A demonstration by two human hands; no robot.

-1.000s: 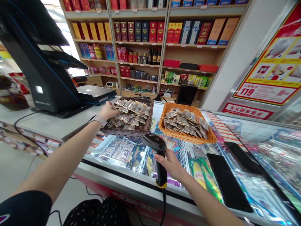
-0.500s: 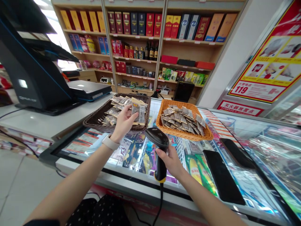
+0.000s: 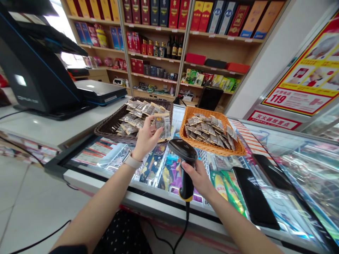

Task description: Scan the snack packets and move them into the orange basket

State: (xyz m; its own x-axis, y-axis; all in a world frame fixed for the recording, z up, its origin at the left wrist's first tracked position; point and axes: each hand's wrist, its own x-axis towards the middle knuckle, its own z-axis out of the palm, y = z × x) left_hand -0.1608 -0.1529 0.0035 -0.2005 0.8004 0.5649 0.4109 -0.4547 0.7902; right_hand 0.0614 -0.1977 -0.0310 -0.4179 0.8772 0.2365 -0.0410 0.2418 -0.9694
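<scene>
Packet (image 3: 166,123), flat and small, is pinched between the left hand (image 3: 146,138)'s thumb and fingers, over the right end of the dark basket (image 3: 113,123). The right hand (image 3: 199,176) — curled round the grip — holds the barcode scanner (image 3: 182,149) just in front of that basket's right corner; the orange basket (image 3: 239,149) stands just to the dark basket's right. Best to keep the thumb near the packet's edge, its face flat and square to the scanner's nose — the print is too small to read.

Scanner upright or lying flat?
Upright: the right hand grips the black scanner by its handle, head uppermost, cord hanging from the bottom.
</scene>
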